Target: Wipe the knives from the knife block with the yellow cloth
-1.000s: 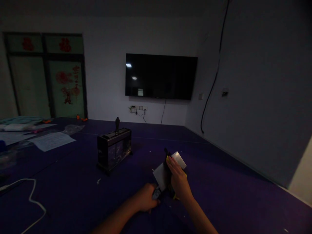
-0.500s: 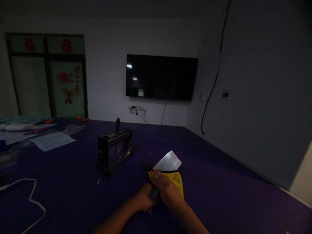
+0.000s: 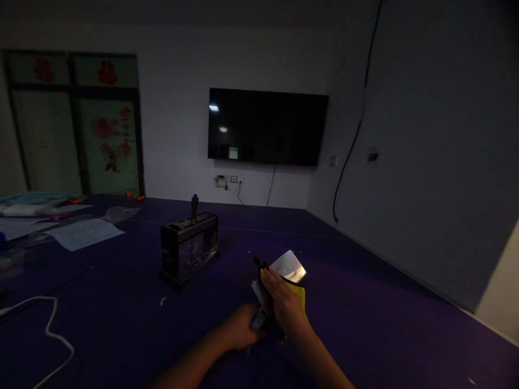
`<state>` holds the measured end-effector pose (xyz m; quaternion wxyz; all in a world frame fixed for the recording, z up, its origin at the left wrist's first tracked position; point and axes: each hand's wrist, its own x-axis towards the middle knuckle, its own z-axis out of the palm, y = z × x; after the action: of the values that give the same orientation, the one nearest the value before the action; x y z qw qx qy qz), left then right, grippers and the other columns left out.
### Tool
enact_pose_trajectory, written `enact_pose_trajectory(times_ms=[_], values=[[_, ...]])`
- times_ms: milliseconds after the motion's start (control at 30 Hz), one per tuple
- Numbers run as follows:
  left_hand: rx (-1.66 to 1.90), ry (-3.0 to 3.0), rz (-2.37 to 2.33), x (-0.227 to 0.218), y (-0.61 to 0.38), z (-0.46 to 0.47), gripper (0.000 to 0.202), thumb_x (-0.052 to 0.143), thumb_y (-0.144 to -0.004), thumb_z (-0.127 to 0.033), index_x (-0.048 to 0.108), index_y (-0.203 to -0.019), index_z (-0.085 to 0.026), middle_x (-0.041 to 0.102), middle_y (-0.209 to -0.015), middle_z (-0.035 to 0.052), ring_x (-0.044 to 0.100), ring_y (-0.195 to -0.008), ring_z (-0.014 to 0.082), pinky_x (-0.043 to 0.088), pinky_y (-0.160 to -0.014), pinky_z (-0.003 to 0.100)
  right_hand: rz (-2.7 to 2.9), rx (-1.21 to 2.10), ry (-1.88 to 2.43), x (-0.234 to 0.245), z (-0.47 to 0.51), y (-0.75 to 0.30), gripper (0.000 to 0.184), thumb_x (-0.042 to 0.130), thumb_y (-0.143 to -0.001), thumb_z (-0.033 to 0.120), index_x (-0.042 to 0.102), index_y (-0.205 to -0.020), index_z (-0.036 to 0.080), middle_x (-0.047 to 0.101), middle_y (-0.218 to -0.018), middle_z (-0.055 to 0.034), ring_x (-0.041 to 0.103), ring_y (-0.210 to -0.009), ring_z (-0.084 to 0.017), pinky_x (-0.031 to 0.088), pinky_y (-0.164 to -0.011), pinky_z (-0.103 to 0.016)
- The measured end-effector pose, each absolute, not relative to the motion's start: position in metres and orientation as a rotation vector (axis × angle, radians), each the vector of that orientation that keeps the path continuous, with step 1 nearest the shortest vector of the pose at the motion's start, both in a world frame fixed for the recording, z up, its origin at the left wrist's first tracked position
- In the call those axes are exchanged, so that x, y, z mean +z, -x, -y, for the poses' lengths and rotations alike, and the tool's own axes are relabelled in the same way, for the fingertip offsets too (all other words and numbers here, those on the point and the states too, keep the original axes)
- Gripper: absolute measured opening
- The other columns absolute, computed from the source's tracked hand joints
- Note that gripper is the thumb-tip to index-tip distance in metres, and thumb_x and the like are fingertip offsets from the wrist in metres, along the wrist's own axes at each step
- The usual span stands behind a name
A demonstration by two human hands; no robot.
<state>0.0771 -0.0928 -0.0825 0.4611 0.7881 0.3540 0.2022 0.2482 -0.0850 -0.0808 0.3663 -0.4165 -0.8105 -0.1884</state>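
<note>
My left hand point(image 3: 244, 328) is wrapped round the dark handle of a cleaver. The cleaver's broad, shiny blade point(image 3: 289, 266) points away to the upper right. My right hand point(image 3: 287, 303) lies over the blade and presses a yellow cloth with a dark edge point(image 3: 299, 293) against it. Its fingers are close together, and the cloth and hand hide the middle of the blade. Near the handle, a strip of bare blade shows. To the left on the table stands a dark knife block point(image 3: 190, 246) with clear sides, one black knife handle point(image 3: 194, 207) rising from its top.
The purple tabletop point(image 3: 133, 319) reaches to the wall. Papers point(image 3: 85, 234) and clear plastic bags lie at the left, with a white cable point(image 3: 51, 329) nearer me. A small white scrap point(image 3: 162, 301) rests before the block. A television point(image 3: 267, 127) hangs on the wall.
My right hand and the cloth have slid up and right along the blade, baring metal near the handle. The left hand keeps its grip with little movement. The view has shifted slightly.
</note>
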Motion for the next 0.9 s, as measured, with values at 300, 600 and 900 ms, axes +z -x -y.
enact_pose_trajectory(times_ms=[300, 600, 900], values=[[0.378, -2.053, -0.96, -0.076, -0.074, 0.097, 0.02, 0.054, -0.066, -0.022, 0.05, -0.085, -0.017, 0.054, -0.065, -0.0025, 0.05, -0.043, 0.0094, 0.035, -0.038, 0.018, 1.737, -0.519, 1.152, -0.07, 0.085, -0.271, 0.067, 0.027, -0.074, -0.004, 0.038, -0.133, 0.025, 0.039, -0.138, -0.0023, 0.03, -0.129, -0.018, 0.033, -0.105, -0.042], [0.4, -2.013, -0.982, -0.075, -0.073, 0.097, 0.019, 0.056, -0.066, -0.023, 0.05, -0.083, -0.017, 0.054, -0.064, -0.0031, 0.049, -0.042, 0.009, 0.034, -0.039, 0.018, 1.855, -0.498, 1.139, -0.074, 0.085, -0.265, 0.066, 0.026, -0.074, -0.004, 0.037, -0.133, 0.023, 0.042, -0.136, -0.0035, 0.03, -0.129, -0.019, 0.034, -0.104, -0.042], [0.537, -1.921, -0.88, -0.086, -0.075, 0.089, 0.018, 0.055, -0.061, -0.015, 0.052, -0.08, -0.015, 0.054, -0.063, -0.003, 0.049, -0.045, 0.0085, 0.036, -0.041, 0.017, 2.229, -0.464, 1.052, -0.084, 0.089, -0.242, 0.069, 0.03, -0.07, -0.006, 0.039, -0.132, 0.024, 0.042, -0.136, -0.0009, 0.031, -0.129, -0.016, 0.037, -0.102, -0.037]])
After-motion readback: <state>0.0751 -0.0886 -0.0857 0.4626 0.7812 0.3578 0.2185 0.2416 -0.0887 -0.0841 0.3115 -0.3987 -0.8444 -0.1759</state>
